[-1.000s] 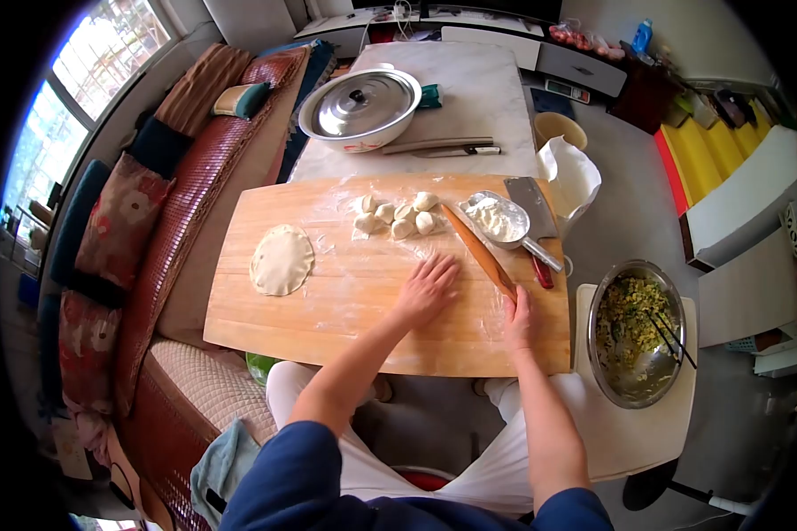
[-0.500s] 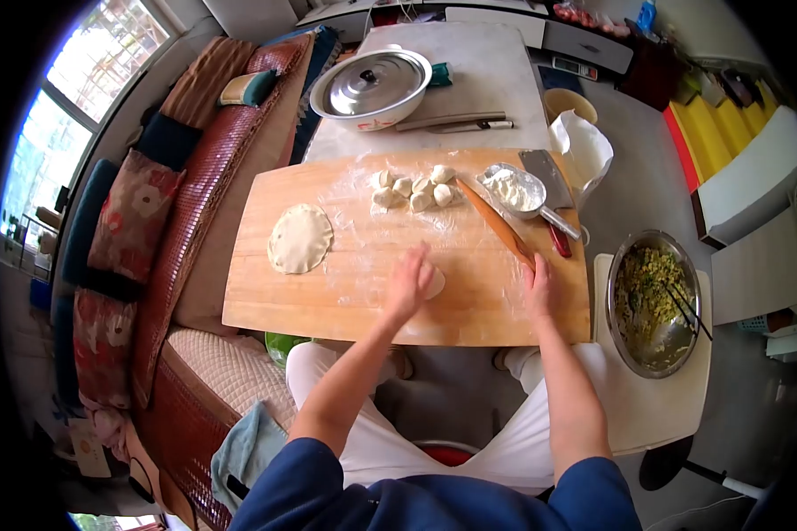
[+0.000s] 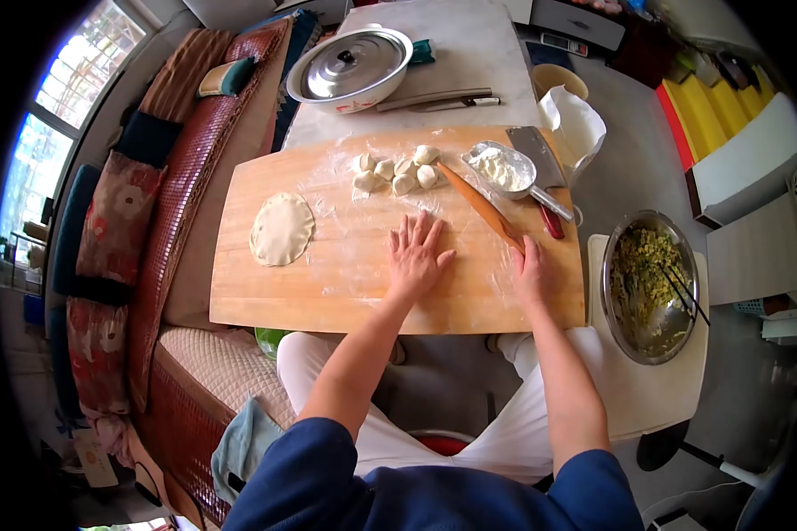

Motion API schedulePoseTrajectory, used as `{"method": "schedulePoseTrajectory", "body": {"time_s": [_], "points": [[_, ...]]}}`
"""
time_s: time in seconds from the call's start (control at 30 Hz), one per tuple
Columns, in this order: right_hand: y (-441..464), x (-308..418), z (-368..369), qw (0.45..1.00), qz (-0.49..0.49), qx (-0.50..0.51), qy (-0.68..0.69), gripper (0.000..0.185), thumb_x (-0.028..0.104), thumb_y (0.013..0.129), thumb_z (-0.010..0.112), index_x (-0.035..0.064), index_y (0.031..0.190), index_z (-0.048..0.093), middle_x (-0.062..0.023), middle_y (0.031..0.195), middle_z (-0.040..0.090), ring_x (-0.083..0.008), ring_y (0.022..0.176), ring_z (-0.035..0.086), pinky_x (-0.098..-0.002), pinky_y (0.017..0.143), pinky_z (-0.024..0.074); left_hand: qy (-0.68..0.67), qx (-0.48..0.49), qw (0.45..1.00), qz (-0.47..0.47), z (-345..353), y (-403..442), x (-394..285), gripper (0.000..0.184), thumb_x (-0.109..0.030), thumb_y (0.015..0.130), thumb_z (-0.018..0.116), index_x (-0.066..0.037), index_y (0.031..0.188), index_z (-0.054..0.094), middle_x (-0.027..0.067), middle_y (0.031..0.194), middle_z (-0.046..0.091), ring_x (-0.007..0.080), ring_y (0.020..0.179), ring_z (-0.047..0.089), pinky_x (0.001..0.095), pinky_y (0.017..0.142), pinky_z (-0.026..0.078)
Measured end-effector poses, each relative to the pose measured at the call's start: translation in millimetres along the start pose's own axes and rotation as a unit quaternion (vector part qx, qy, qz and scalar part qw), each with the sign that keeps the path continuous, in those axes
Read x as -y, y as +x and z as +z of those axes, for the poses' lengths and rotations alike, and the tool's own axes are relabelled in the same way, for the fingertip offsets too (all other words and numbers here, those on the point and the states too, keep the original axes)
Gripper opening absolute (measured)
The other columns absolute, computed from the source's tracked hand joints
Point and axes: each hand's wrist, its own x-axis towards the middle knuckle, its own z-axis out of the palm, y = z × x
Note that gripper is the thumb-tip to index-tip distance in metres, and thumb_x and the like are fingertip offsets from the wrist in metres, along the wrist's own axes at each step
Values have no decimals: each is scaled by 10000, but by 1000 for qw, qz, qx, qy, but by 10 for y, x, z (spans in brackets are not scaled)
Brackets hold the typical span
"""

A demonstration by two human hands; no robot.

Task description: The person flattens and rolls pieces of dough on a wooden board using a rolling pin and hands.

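Note:
My left hand (image 3: 414, 257) lies flat on the floured wooden board (image 3: 345, 296), fingers spread. Whatever is under its palm is hidden. My right hand (image 3: 530, 270) has its fingers around the near end of a wooden rolling pin (image 3: 480, 205), which lies slanted on the board. Beyond my left hand sits a cluster of small dough pieces (image 3: 404, 168). To the left lies a flat round of dough (image 3: 282, 229) with a crimped edge. A metal scoop of flour (image 3: 502, 168) rests past the pin, beside a cleaver (image 3: 537, 155) with a red handle nearby (image 3: 552, 222).
A metal bowl of chopped filling (image 3: 649, 288) with chopsticks stands at the right on a pale stand. Behind the board, a lidded basin (image 3: 350, 69) and long utensils (image 3: 438, 100) lie on the table. A sofa (image 3: 199, 159) runs along the left.
My left hand has gone from raised, curled fingers beside a small dough disc to flat and spread; the disc is out of sight. My right hand stays at the pin. The view has shifted slightly.

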Motion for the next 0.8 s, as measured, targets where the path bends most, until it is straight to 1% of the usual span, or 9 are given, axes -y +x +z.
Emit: {"method": "schedulePoseTrajectory", "body": {"time_s": [0.07,0.17,0.2,0.3,0.33,0.43,0.57,0.77,0.8], "points": [[22,71,-51,1000,22,14,8,369,248,945,644,51,1247,565,-166,1098,649,-368,1020,620,-463,839,514,-5,3,1000,5,44,69,64,639,-564,968,500,-228,1508,437,62,1632,284,376,1498,222,595,1192,177],[22,33,-21,1000,-2,-2,-25,365,245,939,648,52,1236,559,-164,1095,645,-372,1009,617,-469,826,513,-279,-31,959,-41,350,292,583,593,-498,978,529,-204,1487,456,91,1613,316,387,1473,264,549,1185,227],[23,27,-6,1000,1,-8,-13,371,247,936,651,53,1237,556,-163,1100,644,-372,1006,616,-470,824,512,-258,-95,961,-19,262,283,659,527,-386,901,667,-154,1364,569,142,1508,430,408,1362,381,496,1134,320],[-2,3,35,1000,7,-12,11,386,255,929,657,56,1242,551,-157,1113,642,-372,1001,616,-470,817,513,-85,39,995,-24,-219,-30,650,465,-290,779,777,-109,1188,650,160,1342,529,387,1217,475,474,1043,404],[5,-2,42,1000,6,-13,11,390,258,927,658,58,1244,550,-156,1118,641,-371,1001,617,-468,814,515,-120,1,993,-21,-238,-107,606,393,-244,701,806,-94,1039,673,143,1191,585,354,1096,525,460,970,448],[25,4,27,1000,6,-6,0,393,267,927,658,62,1245,552,-152,1118,641,-368,998,622,-466,806,518,-140,78,981,-105,-277,-59,544,359,-218,695,809,-76,983,649,138,1056,644,338,999,590,433,893,497],[6,3,26,999,8,-15,-28,393,286,931,651,72,1248,558,-144,1111,644,-364,986,626,-468,794,520,-303,55,948,-84,-278,60,578,354,-117,682,818,-34,935,585,122,841,653,331,830,650,420,759,525],[24,22,-24,1000,-1,-12,-21,371,311,941,635,84,1230,585,-130,1096,654,-362,981,634,-470,784,517,-294,-88,944,121,-590,394,379,292,-50,757,803,-11,968,604,152,1076,659,324,1037,653,397,886,517],[38,12,-9,1000,0,-17,-18,369,312,942,634,83,1227,588,-131,1095,654,-363,981,633,-470,786,516,-313,-86,943,68,-403,449,481,316,-59,740,796,-27,998,615,145,1108,631,325,1052,618,395,911,499]]}}
